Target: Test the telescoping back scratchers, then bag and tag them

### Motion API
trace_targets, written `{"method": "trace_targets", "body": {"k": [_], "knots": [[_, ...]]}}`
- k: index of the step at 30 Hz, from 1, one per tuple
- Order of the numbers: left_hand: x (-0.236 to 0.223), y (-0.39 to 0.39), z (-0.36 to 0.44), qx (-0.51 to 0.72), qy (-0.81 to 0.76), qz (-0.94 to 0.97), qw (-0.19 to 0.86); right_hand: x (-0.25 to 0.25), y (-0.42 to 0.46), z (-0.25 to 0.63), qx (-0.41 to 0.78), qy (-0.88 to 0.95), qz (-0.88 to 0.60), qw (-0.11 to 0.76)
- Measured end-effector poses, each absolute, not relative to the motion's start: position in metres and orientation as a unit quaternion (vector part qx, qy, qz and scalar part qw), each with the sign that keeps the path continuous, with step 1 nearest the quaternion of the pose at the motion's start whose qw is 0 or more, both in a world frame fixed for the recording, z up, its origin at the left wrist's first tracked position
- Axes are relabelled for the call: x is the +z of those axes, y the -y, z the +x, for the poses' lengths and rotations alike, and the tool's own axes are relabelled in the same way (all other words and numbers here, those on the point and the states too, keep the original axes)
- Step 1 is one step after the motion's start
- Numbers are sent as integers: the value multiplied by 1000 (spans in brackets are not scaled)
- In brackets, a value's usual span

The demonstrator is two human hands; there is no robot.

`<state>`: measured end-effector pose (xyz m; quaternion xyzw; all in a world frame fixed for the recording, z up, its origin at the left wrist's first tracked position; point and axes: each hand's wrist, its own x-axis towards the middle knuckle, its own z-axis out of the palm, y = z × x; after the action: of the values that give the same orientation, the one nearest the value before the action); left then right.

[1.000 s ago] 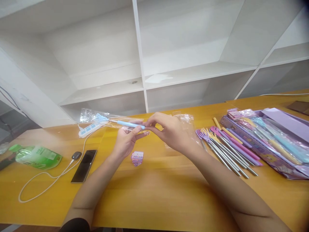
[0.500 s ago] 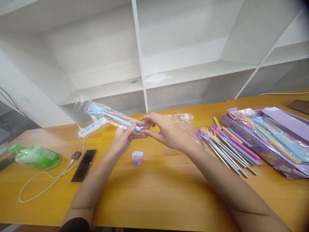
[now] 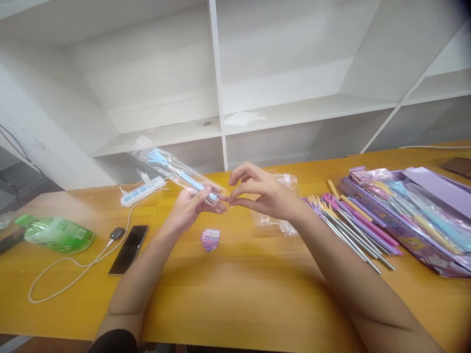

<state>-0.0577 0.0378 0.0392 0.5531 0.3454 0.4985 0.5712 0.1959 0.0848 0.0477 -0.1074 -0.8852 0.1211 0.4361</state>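
A light-blue back scratcher with a hand-shaped head lies inside a long clear plastic bag. My left hand is closed round the handle end through the plastic, thumb on top, and the head points up and to the left. At the bag's near end, my right hand has its thumb and index finger pinched together at the plastic edge, with the other fingers curled. On the table below the hands sits a small stack of purple printed cards.
Clear plastic bags lie behind my right hand. Loose back scratchers and coloured handles lie to the right, beside a purple box of bagged ones. A phone, power strip and green bottle are at left.
My right hand's fingers have drawn closer together at the bag's end, shifting slightly right. The bagged back scratcher stays in my left hand, slightly lower at its handle end.
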Motion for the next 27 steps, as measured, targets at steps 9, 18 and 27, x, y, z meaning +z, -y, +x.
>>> {"method": "trace_targets", "body": {"k": [9,18,27], "knots": [[28,-39,-50,449,-352,589,572,50,-78,187,179,891,-75,410],[22,-39,-44,451,-328,581,593,48,-78,185,174,877,-106,435],[21,-42,-44,478,-346,549,593,53,-81,198,64,914,-34,398]]}}
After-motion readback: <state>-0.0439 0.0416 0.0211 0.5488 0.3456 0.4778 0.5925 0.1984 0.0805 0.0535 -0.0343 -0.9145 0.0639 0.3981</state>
